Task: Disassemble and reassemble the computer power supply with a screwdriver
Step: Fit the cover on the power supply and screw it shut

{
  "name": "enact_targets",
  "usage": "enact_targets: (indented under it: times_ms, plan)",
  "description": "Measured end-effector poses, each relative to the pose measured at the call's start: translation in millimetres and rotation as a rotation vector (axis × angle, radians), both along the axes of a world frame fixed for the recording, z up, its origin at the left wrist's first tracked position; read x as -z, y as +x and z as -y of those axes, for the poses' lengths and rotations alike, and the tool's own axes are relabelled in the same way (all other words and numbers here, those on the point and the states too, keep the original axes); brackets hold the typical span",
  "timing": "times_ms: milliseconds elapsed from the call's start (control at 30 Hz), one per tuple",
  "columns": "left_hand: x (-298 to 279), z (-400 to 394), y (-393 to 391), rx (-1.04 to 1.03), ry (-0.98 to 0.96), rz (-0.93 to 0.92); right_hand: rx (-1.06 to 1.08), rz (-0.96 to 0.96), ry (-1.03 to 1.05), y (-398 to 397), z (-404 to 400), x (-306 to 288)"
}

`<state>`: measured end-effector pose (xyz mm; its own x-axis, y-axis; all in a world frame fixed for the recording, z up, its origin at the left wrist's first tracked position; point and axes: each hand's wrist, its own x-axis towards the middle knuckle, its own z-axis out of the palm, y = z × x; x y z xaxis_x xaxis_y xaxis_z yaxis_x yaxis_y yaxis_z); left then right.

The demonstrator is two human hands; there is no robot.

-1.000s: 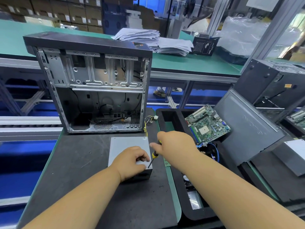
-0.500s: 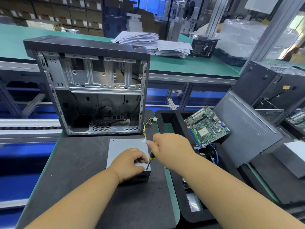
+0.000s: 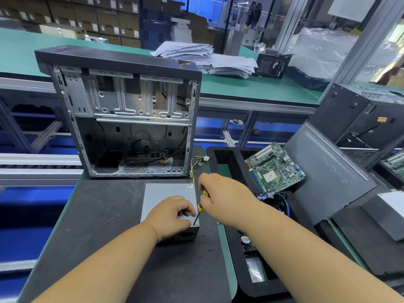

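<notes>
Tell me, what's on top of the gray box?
The left hand rests on the gray box, and the screwdriver tip, held by the right hand, touches its near right corner. Whatever lies under the hand, and any screw there, is hidden.

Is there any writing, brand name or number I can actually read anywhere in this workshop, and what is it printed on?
"650", printed sideways on the small black box on the far green bench, is the only legible text, and even that is faint.
Stacked papers: print too small to read.
Cardboard cartons at the back: white labels blurred.
Motherboard: markings too small.
Orange sticker on the computer case: unreadable.
Power supply: no text visible.
</notes>
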<state>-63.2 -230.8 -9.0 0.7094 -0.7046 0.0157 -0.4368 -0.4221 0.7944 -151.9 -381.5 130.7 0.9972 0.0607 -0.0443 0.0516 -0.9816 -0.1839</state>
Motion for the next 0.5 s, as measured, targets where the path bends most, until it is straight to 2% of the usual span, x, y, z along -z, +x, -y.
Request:
enact_targets:
  times_ms: [100,267,433,500]
  plan:
    - [-0.4,0.1,-0.3,-0.003,-0.005,0.0,-0.043,-0.016,0.002,1.4,1.9,-4.7]
    - [1.8,0.2,-0.5,-0.007,0.018,0.036,0.079,0.018,-0.171,1.9,3.2,2.5]
    - [0.0,1.1,-0.5,-0.01,0.021,0.021,-0.001,-0.028,0.024,1.0,5.1,-1.2]
    - [-0.3,1.1,-0.5,-0.011,0.011,0.017,-0.04,-0.027,0.036,1.3,5.4,-2.7]
